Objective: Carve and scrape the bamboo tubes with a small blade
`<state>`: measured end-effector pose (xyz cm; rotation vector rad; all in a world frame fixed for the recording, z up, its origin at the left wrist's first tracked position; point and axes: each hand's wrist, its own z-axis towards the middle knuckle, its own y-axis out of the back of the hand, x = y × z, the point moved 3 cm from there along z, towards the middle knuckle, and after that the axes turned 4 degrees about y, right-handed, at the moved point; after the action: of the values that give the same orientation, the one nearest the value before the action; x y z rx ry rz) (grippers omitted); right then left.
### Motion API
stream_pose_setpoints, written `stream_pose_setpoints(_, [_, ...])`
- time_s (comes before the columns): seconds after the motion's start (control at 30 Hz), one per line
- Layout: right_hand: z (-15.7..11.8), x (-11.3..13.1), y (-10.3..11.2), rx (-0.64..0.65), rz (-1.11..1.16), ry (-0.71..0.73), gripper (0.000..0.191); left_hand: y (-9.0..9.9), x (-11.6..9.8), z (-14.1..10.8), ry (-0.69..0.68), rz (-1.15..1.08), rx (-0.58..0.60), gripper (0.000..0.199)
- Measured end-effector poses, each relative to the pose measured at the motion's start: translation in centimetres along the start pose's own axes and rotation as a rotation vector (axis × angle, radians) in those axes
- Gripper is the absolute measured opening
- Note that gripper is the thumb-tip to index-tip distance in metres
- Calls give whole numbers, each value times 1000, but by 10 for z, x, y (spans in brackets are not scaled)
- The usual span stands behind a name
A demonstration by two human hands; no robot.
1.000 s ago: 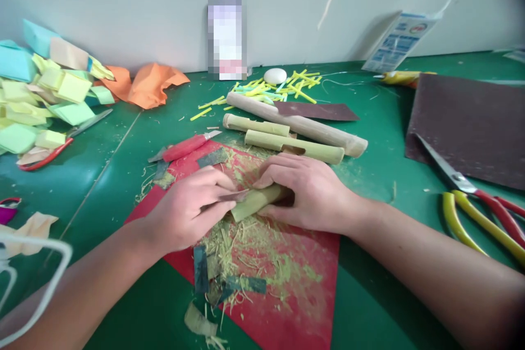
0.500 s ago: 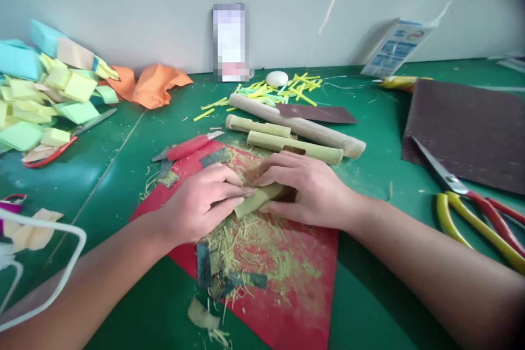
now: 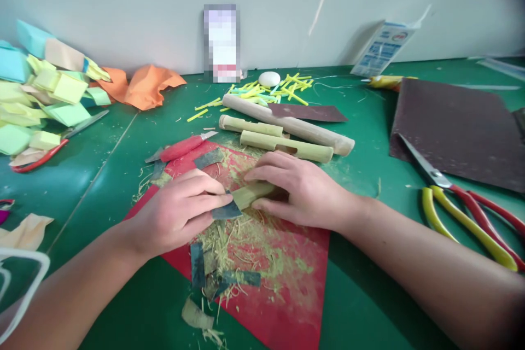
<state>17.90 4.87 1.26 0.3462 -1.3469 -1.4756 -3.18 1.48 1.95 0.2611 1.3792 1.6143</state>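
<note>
My right hand (image 3: 297,191) is closed around a short piece of bamboo (image 3: 251,193), holding it low over the red sheet (image 3: 287,306). Pinched in my left hand (image 3: 180,208) is a dark piece of sandpaper (image 3: 228,210), its edge at the bamboo's left end. Whether the two touch cannot be made out. Shavings and pale dust (image 3: 279,262) are strewn over the sheet. Dark sandpaper scraps (image 3: 198,265) lie among them. A red-handled knife (image 3: 184,147) rests at the sheet's upper left, blade pointing right.
Cut bamboo pieces (image 3: 287,145) and a longer grey-brown stick (image 3: 303,127) lie beyond my hands. Yellow-handled scissors (image 3: 451,191) overlap a brown sheet (image 3: 459,131) at right. Folded papers (image 3: 53,93) and orange paper (image 3: 147,87) are left. A phone (image 3: 221,44) leans on the wall.
My left hand has shifted left and lower with the sandpaper, which now shows its dark face. The bamboo stays in my right hand. The whole view has drifted slightly.
</note>
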Motion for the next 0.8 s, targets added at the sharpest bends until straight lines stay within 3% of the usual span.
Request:
stream_pose_setpoints(0.13, [1, -1, -1, -28, 18, 3, 21, -3, -3, 9, -5, -41, -98, 18])
stream_pose_setpoints(0.3, [1, -3, -1, -50, 15, 6, 19, -3, -1, 8, 9, -77, -43, 21])
stream_pose_setpoints(0.47, [1, -3, -2, -38, 20, 4, 22, -6, 0, 11, -14, -72, -104, 18])
stream_pose_setpoints(0.63, [1, -3, -1, -45, 19, -3, 23, -7, 0, 9, 11, -87, -53, 21])
stream_pose_setpoints(0.8, [2, -2, -1, -38, 23, 15, 20, -7, -1, 12, -22, -87, -139, 16])
